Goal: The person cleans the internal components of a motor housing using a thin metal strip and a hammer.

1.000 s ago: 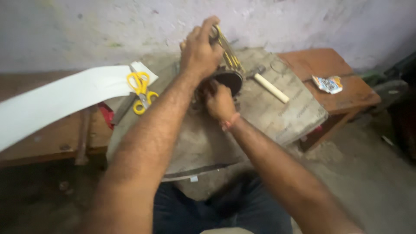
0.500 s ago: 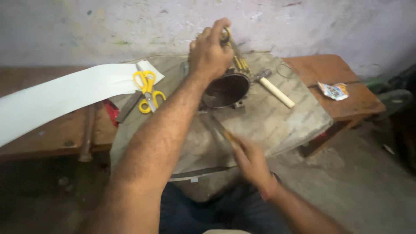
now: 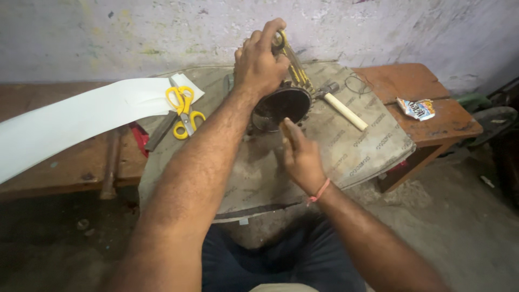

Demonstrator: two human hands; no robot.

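A round dark metal part (image 3: 281, 108) stands on edge on a grey cloth-covered work surface (image 3: 351, 151). My left hand (image 3: 259, 62) is closed over its top, gripping it together with a bundle of yellow strips (image 3: 296, 67) that sticks up behind. My right hand (image 3: 301, 159) is just below and in front of the part, fingers together and pointing up at its lower rim. It seems to pinch a thin brown sliver (image 3: 285, 131) at the fingertips. A pink band circles my right wrist.
Yellow-handled scissors (image 3: 184, 111) lie left of the part, on the end of a long white sheet (image 3: 81, 121). A hammer with a pale handle (image 3: 343, 110) lies to the right. A wooden bench (image 3: 432, 127) carries a crumpled packet (image 3: 415, 108). A wall stands behind.
My right hand left the round part, dropped toward the near edge of the cloth, then rose back to the part's lower rim. My left hand kept its grip on top.
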